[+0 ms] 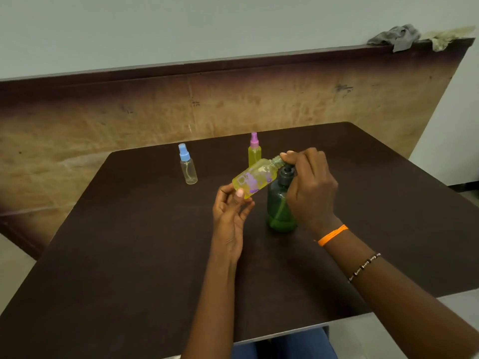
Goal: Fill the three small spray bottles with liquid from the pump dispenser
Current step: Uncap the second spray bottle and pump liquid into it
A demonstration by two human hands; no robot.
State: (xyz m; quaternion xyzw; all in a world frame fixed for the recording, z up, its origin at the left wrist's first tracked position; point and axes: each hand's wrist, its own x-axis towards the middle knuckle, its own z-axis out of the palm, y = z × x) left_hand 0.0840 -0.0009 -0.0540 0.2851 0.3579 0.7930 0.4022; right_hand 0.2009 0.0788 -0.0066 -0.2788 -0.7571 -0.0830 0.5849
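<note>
Far left of the frame: worn tan board (155, 110) w/ dark top edge leans along the pale wall behind the table (129, 255), a dark brown top filling the lower frame.

Left of centre, upper part of the table: blue-capped spray bottle (188, 165), clear, looks empty, upright, standing alone, well apart from the hands.

Centre: left hand (230, 216) comes up from the lower middle, palm toward the camera. Its grip is thumb & fingertips pinching the base of an uncapped yellow bottle (255, 178) w/ purple print, held tilted in the air, neck up and to the right. Bottle looks filled w/ yellow-green liquid.

Just behind it, upper centre: pink-capped spray bottle (254, 151), upright on the table, yellow-green inside; the tilted bottle covers its lower part.

Right of centre: dark green pump dispenser (281, 208) stands on the table, green liquid low in it. Right hand (311, 187) sits over its pump head, fingers curled; fingertips meet the tilted bottle's neck. This hand hides much of the pump top and right side, so can't tell exactly what the grip has.

Right wrist: orange band (333, 235), beaded bracelet (364, 267) further down the arm.

Upper right corner: grey rag (396, 37) & a paler cloth (445, 38) on the board's top edge.
</note>
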